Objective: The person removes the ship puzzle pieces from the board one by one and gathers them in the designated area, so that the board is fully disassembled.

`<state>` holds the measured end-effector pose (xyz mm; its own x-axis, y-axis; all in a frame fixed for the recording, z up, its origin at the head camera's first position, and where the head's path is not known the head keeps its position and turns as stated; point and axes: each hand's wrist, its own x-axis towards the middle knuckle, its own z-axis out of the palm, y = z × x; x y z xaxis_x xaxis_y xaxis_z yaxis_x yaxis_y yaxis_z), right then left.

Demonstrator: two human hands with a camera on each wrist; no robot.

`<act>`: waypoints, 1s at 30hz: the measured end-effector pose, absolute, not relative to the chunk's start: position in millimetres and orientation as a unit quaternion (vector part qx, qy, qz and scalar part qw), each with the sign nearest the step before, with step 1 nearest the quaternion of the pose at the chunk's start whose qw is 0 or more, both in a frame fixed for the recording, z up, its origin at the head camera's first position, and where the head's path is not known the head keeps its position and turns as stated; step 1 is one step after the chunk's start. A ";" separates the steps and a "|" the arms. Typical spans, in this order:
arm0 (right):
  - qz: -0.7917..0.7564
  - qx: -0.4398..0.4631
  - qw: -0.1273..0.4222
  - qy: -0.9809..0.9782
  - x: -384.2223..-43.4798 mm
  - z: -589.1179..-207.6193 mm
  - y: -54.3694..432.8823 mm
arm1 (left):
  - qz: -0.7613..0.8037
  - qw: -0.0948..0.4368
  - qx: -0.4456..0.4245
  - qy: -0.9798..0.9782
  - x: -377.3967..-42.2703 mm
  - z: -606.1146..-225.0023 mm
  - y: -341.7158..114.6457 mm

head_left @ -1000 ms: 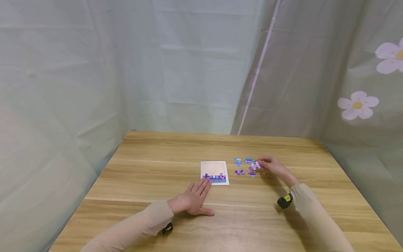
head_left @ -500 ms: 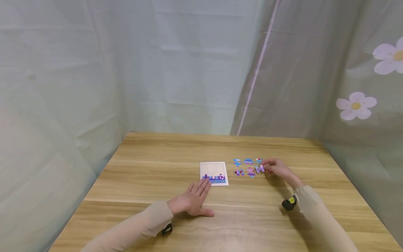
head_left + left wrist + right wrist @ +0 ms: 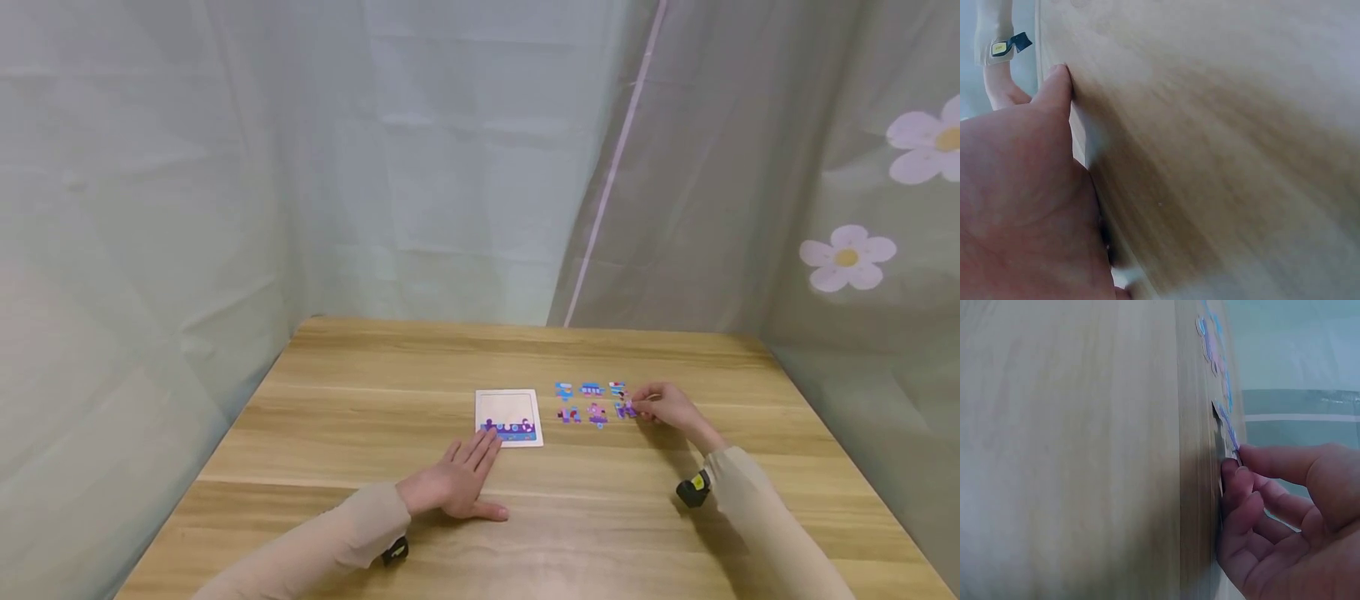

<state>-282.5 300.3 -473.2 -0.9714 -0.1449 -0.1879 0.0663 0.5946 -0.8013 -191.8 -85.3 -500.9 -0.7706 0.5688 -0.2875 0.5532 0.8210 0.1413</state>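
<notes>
My right hand [image 3: 667,407] pinches a purple-and-blue jigsaw piece [image 3: 624,409] between thumb and fingers at the right end of a group of pieces. The right wrist view shows this jigsaw piece [image 3: 1229,428] tilted close over the table, a dark shadow beneath it. My left hand [image 3: 459,483] lies with fingers straight, its fingertips on the lower left corner of a white-framed puzzle board [image 3: 507,405]. Blue and purple pieces fill the board's bottom strip; its upper part is bare. In the left wrist view the palm and thumb of the left hand [image 3: 1029,194] show against the wood.
Several loose jigsaw pieces lie in two rows right of the board, among them a blue one [image 3: 592,389], a pink one [image 3: 597,414] and a striped one [image 3: 617,388]. The wooden table [image 3: 390,358] is enclosed by pale curtains [image 3: 450,167].
My right hand has drawn the purple piece rightward and toward me, off the other pieces to the right end of the near row. The left hand has stayed on the board.
</notes>
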 end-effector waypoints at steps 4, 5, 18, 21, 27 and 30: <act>-0.436 -0.010 0.112 0.893 -282.5 -473.6 299.8 | 0.034 0.158 0.301 0.940 -189.6 -497.6 -86.4; -0.432 -0.004 0.108 0.895 -282.6 -473.4 299.6 | 0.036 0.159 0.300 0.940 -188.8 -495.1 -86.1; -0.403 0.018 0.099 0.910 -283.6 -468.2 298.2 | 0.032 0.170 0.301 0.938 -190.1 -488.7 -87.4; -0.399 0.018 0.097 0.912 -284.0 -467.8 297.7 | 0.029 0.166 0.301 0.939 -194.4 -496.0 -88.0; -0.404 0.021 0.091 0.910 -284.4 -465.8 297.7 | 0.029 0.160 0.301 0.940 -199.3 -501.3 -87.3; -0.408 0.014 0.077 0.910 -284.7 -464.0 294.0 | 0.033 0.162 0.303 0.938 -198.8 -499.3 -88.5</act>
<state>-284.7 294.0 -464.0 -0.9878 -0.0372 -0.1514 0.0882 0.6670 -0.7398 -198.8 -88.5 -499.3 -0.7637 0.5796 -0.2842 0.5582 0.8141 0.1604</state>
